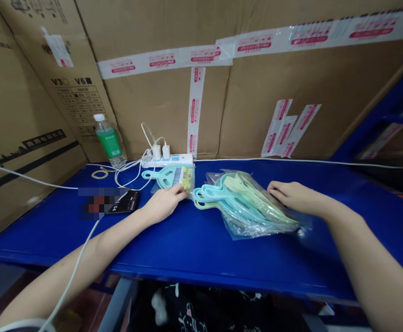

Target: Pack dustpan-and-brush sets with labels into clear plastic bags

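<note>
My left hand (165, 203) has its fingers closed at the near edge of a light-blue mini dustpan and brush set (168, 176), packed in clear plastic with a yellow-green label. Right of it lies a pile of bagged dustpans (242, 200), light blue and pale green, their looped handles pointing left. The clear wrapping crumples around them. At the pile's right side is my right hand (293, 197), its fingers curled against the plastic wrapping; the fingertips are partly hidden.
On the blue table (187, 249), a white power strip (173, 160) with plugged-in chargers stands at the back. A bottle (108, 140), a beaded bracelet (99, 174) and a phone (127, 203) are to the left. White cables (87, 242) cross my left arm. Taped cardboard (153, 106) walls the back.
</note>
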Demonstrator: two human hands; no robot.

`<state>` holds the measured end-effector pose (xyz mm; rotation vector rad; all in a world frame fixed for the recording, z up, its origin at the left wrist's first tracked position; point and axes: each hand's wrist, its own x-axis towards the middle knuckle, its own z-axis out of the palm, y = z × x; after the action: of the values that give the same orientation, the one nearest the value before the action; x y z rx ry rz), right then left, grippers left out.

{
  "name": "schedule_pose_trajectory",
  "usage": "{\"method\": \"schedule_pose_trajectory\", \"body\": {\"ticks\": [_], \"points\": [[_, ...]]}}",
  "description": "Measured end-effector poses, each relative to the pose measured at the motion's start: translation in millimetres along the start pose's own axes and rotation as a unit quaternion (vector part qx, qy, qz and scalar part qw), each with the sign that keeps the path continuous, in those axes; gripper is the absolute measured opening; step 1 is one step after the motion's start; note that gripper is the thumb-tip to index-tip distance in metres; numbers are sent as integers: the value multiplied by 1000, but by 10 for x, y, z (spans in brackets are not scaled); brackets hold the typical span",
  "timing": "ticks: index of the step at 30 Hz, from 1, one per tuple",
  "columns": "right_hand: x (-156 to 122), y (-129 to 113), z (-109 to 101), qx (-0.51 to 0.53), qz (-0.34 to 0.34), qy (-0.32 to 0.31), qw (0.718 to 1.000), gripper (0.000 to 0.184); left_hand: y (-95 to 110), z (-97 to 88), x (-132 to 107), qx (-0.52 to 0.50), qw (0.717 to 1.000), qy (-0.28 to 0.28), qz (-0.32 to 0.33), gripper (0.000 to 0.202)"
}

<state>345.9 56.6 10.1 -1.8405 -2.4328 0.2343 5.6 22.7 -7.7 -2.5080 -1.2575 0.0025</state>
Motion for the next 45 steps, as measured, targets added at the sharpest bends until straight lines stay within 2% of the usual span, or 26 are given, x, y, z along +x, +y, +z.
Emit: {"method": "schedule_pose_trajectory", "body": {"ticks": [5,10,13,16,20,26,32,45], "points": [[4,-15,-10,4,8,-8,1000,23,7,-67,-65,0,1000,21,6,36],[-4,-7,-7,3,-1,1,1000,23,18,-136,-117,7,998,63,-3,22],[-27,-40,-22,-3,23,-8,1000,23,17,-141,-131,3,999,34,23,20],[-36,-69,-38,-13,43,-15,999,25,18,-126,-140,-11,997,-7,78,24],[-11,-42,-23,-26,53,-16,998,28,20,-107,-152,-20,993,-14,115,29],[14,20,15,0,42,-19,999,25,20,-110,-165,-27,991,-7,130,29],[-31,-33,-25,32,40,-33,998,24,15,-102,-169,-47,990,7,134,30],[-9,-20,-15,29,41,-49,998,22,24,-120,-168,-47,991,-18,123,26]]}}
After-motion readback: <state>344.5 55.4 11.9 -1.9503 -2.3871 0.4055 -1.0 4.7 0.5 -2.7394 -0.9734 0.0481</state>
